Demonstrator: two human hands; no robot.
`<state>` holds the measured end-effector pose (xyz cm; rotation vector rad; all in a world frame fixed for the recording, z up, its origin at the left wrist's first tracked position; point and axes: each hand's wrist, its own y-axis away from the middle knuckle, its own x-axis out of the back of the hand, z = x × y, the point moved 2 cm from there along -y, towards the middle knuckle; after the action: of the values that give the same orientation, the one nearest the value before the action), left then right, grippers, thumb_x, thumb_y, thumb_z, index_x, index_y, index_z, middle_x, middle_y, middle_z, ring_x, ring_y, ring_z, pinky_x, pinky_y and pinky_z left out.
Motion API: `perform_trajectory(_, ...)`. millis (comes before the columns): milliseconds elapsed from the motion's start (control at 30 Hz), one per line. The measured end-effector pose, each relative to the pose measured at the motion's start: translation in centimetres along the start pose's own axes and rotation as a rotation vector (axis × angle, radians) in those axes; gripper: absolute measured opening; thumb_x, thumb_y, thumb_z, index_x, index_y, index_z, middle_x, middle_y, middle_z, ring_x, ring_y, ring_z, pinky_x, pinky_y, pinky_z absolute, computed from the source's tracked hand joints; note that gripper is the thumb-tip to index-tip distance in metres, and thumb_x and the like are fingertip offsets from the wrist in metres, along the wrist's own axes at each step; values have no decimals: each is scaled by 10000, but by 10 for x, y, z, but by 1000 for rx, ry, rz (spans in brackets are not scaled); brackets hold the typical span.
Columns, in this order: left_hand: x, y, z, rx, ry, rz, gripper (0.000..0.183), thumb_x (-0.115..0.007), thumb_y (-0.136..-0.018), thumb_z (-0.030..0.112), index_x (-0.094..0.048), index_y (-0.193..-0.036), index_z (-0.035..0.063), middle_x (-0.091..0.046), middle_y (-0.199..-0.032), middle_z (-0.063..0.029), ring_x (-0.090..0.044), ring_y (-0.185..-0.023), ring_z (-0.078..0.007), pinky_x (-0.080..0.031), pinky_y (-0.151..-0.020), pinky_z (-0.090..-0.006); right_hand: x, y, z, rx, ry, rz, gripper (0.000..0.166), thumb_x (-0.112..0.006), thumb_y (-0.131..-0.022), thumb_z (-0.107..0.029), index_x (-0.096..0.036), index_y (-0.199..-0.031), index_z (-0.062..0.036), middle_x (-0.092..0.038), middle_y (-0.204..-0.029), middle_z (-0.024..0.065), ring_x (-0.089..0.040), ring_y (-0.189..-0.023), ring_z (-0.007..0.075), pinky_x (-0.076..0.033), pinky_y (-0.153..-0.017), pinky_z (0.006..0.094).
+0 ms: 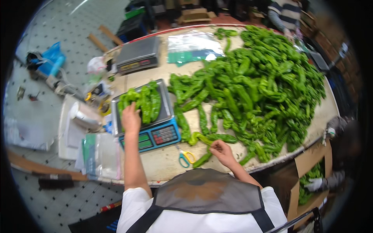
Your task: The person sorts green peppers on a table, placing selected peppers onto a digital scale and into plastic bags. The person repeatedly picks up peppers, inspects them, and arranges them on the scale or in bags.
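Note:
My left hand (131, 118) reaches over the weighing pan of a blue digital scale (165, 134). Its fingers and thumb are on the long green peppers (145, 102) lying there side by side, and the fingertips are partly hidden among them. Near the table's front edge, my right hand (223, 151) has curled fingers. A single green pepper (202, 160) lies by its fingertips; whether they grip anything cannot be made out. Scissors (186, 158) with yellow and teal handles lie between the scale and that pepper.
A large heap of green peppers (256, 84) covers the table's right side. Behind the scale are a second scale (138, 51) and clear plastic bags (193, 43); more bags (102, 154) lie front left. Another person's gloved hand (314, 185) is at a cardboard box (313, 157) of peppers.

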<state>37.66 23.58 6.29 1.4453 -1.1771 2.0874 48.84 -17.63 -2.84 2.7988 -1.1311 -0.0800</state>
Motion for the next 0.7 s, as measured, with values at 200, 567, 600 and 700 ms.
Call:
perform_trajectory(200, 36, 25, 71, -145, 126, 292, 420, -649, -830, 58, -585, -1246, 50, -559, -1219, -164, -489, -1161, -368, -357, -1034, -482, 14, -19, -43, 234, 403, 151, 170, -658, -809, -52, -579, -960, -34, -625, -872, 90, -632, -787, 198, -509, -684, 307)
perform_trajectory(567, 19, 140, 158, -168, 878, -194, 368, -663, -788, -38, -629, -1150, 16, -595, -1097, -177, -597, -1016, -342, -484, -870, -385, 126, -72, -71, -45, 1440, 780, 571, -821, -665, -239, -532, -1121, -54, -578, -1040, 150, -568, -982, 312, -441, -850, 414)
perform_trajectory(600, 16, 146, 161, -186, 896, -213, 357, -660, -791, -41, -627, -1143, 11, -604, -1066, -168, -616, -969, -325, -496, -837, -371, 140, -71, -57, -136, 1374, 708, 590, -813, -674, -247, -522, -1144, -42, -607, -1012, 157, -596, -951, 309, -449, -842, 420)
perform_trajectory(700, 17, 154, 166, -166, 951, -316, 327, -650, -808, -45, -627, -1131, -1, -616, -1041, -152, -625, -852, -243, -507, -759, -319, 141, -56, -52, -61, 1231, 689, 592, -777, -730, -273, -513, -1194, -17, -660, -954, 174, -647, -887, 296, -474, -812, 435)
